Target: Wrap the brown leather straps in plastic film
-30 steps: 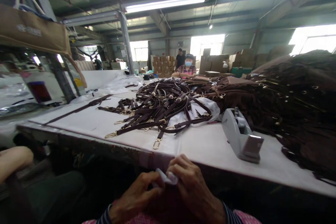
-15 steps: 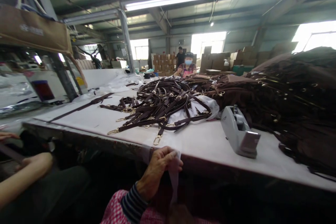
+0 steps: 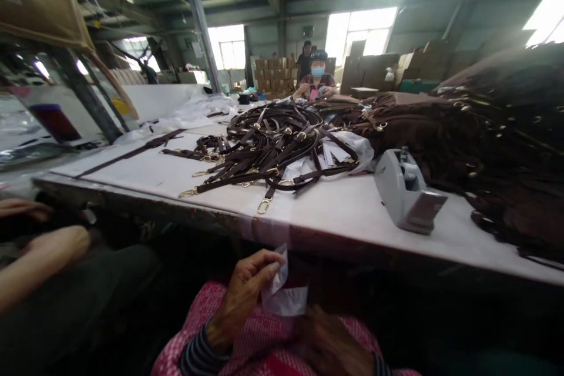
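My left hand (image 3: 249,282) pinches a thin, pale translucent sheet (image 3: 285,299) between thumb and fingers, below the table's front edge. The sheet is folded and hangs over my pink checked clothing. Lower and to the right, my right hand (image 3: 330,338) is dark and blurred beside the sheet's lower end; its fingers cannot be made out. Beyond the edge lies a heap of dark brown straps (image 3: 273,153) with gold clasps on the white table (image 3: 220,202).
A grey tape dispenser (image 3: 408,194) stands on the table at right, before a large pile of brown fabric items (image 3: 440,135). Another person's arm (image 3: 48,258) is at the left. A masked person (image 3: 318,73) sits across the table, with cartons behind.
My left hand has moved down and left, toward my body, with the sheet, which is now folded instead of hanging straight. My right hand shows more at the bottom. The camera view has tilted down.
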